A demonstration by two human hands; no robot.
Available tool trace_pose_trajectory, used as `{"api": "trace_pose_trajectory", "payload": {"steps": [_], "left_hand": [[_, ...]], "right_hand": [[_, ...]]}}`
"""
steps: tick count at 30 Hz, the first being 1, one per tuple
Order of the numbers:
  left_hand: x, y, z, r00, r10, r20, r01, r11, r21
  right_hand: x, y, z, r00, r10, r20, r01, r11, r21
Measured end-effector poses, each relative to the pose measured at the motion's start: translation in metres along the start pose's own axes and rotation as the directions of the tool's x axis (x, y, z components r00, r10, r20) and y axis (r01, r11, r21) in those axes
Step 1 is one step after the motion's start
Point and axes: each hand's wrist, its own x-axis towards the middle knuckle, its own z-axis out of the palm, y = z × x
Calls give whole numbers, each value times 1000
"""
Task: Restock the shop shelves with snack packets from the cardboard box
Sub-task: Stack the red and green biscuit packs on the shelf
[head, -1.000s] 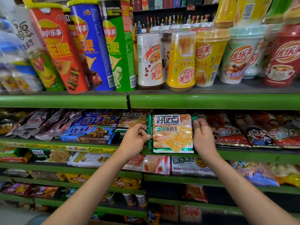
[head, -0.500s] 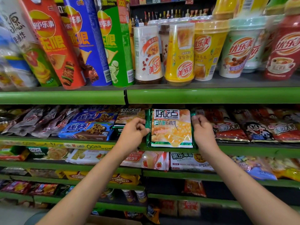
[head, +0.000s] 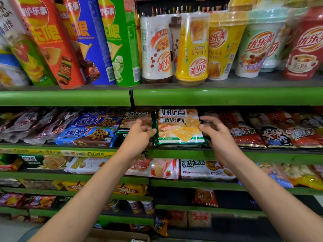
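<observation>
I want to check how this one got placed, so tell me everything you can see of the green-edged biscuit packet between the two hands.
The biscuit packet is a glossy plastic pack, orange-yellow on its face with pictured crackers, a white label strip with dark characters at the top, and metallic green edges. It lies sloped, face up, on the second shelf, between a similar pack on one side and red packets on the other. The left hand, fingers curled, is at its left edge; whether it touches is unclear. The right hand, fingers spread, hovers at its right edge.
</observation>
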Motion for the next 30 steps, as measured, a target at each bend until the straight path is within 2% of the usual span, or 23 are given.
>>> {"api": "trace_pose_trajectory", "payload": {"steps": [3, 6, 8, 11, 15, 19, 22, 25, 30], "left_hand": [[-1, 4, 1, 999, 34, 38, -36, 998, 48], [-10, 1, 1, 982, -1, 187, -5, 999, 35], [-15, -6, 2, 973, 14, 232, -66, 974, 218], [-13, -12, 10, 966, 118, 228, -216, 855, 471], [1, -1, 22, 933, 236, 271, -359, 656, 664], [25, 19, 25, 900, 292, 323, -429, 464, 775], [56, 30, 25, 913, 235, 333, -404, 405, 820], [89, 35, 26, 918, 153, 366, -396, 329, 857], [134, 23, 29, 922, 21, 386, -374, 294, 879]], "right_hand": [[-9, -9, 0, 995, 6, 97, -3, 1000, -29], [-21, -10, -7, 987, -1, 159, 21, 992, -126], [-29, -5, -10, 985, -24, 168, 71, 957, -282], [-33, 3, -12, 989, -40, 145, 90, 930, -356], [-19, -1, -16, 987, -137, 86, 162, 858, -487], [13, -15, -17, 981, -180, 74, 192, 823, -535], [42, -19, -11, 982, -181, 56, 179, 785, -594], [73, -18, -3, 989, -142, 43, 130, 685, -717], [104, -3, 6, 983, -125, 134, 180, 531, -828]]}}
